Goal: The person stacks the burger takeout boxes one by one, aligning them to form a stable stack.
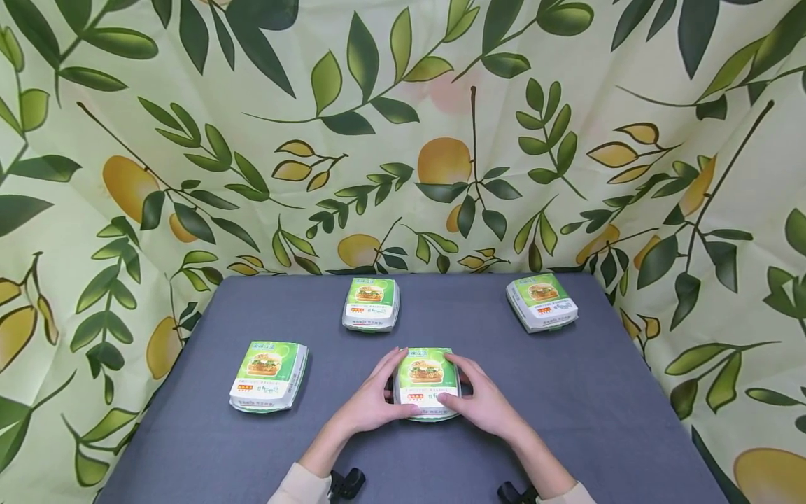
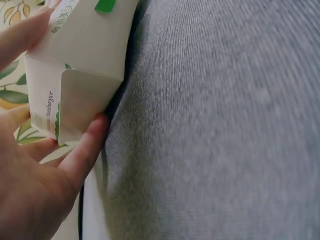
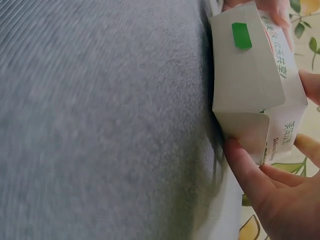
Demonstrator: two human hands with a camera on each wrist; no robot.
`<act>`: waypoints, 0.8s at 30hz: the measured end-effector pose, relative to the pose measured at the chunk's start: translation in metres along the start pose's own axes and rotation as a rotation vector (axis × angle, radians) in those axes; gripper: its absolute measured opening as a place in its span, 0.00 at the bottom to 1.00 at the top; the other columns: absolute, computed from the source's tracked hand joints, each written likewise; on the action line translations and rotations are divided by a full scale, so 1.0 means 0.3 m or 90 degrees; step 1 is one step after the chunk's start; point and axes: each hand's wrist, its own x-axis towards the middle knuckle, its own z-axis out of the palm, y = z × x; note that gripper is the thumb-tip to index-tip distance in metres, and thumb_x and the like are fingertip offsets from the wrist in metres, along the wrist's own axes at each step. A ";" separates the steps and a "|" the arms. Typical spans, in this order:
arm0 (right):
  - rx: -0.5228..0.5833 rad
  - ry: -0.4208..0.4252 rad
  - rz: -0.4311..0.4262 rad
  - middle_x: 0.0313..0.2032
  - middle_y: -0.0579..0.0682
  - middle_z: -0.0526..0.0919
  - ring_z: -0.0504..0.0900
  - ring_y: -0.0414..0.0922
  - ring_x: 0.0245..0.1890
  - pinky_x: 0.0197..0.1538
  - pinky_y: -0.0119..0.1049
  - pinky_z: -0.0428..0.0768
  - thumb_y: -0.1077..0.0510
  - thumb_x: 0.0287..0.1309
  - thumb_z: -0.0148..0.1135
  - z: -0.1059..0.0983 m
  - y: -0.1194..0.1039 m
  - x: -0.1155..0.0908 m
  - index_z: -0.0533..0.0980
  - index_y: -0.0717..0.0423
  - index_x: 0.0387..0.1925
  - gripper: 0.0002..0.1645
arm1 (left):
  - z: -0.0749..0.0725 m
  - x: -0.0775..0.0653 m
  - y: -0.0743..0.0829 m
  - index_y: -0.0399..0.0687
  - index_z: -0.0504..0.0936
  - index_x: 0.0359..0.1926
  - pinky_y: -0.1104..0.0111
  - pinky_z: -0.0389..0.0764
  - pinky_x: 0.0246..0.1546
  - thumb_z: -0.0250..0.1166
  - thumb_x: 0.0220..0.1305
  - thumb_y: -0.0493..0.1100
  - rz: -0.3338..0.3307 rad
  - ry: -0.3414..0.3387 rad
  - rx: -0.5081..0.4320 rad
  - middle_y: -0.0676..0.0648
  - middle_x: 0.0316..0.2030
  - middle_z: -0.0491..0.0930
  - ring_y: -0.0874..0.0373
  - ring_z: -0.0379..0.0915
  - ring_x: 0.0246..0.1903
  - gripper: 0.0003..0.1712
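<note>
A green and white hamburger box (image 1: 428, 378) lies on the table near its front middle, a burger picture on its lid. From the left, my left hand (image 1: 376, 397) grips it, thumb at the near left edge and fingers along the side. My right hand (image 1: 485, 397) holds the opposite side, its thumb on the near right part of the lid. In the left wrist view, fingers touch the white side of the box (image 2: 90, 45). A green tab shows on the box (image 3: 250, 65) in the right wrist view, with fingertips at its lower corner.
Three similar hamburger boxes lie around: one at left (image 1: 269, 376), one at the back middle (image 1: 371, 305) and one at the back right (image 1: 541, 302). The grey-blue cloth of the table (image 1: 189, 455) ends at a leaf-patterned curtain (image 1: 390, 231) behind and at the sides.
</note>
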 end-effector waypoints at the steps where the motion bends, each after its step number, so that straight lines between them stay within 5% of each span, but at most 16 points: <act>1: -0.001 -0.007 0.001 0.69 0.55 0.68 0.76 0.54 0.59 0.56 0.44 0.81 0.46 0.57 0.76 -0.002 0.001 0.000 0.67 0.49 0.73 0.45 | 0.000 0.000 0.000 0.56 0.55 0.80 0.67 0.80 0.50 0.78 0.55 0.56 0.001 -0.001 0.000 0.39 0.79 0.45 0.48 0.62 0.67 0.58; 11: -0.027 -0.063 -0.016 0.68 0.57 0.70 0.74 0.58 0.64 0.57 0.47 0.81 0.41 0.64 0.69 -0.086 0.009 -0.006 0.67 0.51 0.73 0.42 | 0.001 0.003 0.005 0.54 0.55 0.80 0.67 0.80 0.50 0.78 0.55 0.55 -0.003 0.004 0.020 0.40 0.79 0.47 0.50 0.62 0.68 0.58; 24: -0.157 0.001 -0.020 0.66 0.62 0.73 0.77 0.61 0.61 0.59 0.57 0.77 0.41 0.65 0.67 -0.308 0.034 0.029 0.67 0.58 0.72 0.42 | 0.004 0.000 0.001 0.56 0.56 0.79 0.67 0.81 0.50 0.78 0.54 0.55 -0.011 0.005 0.013 0.43 0.78 0.49 0.51 0.61 0.69 0.57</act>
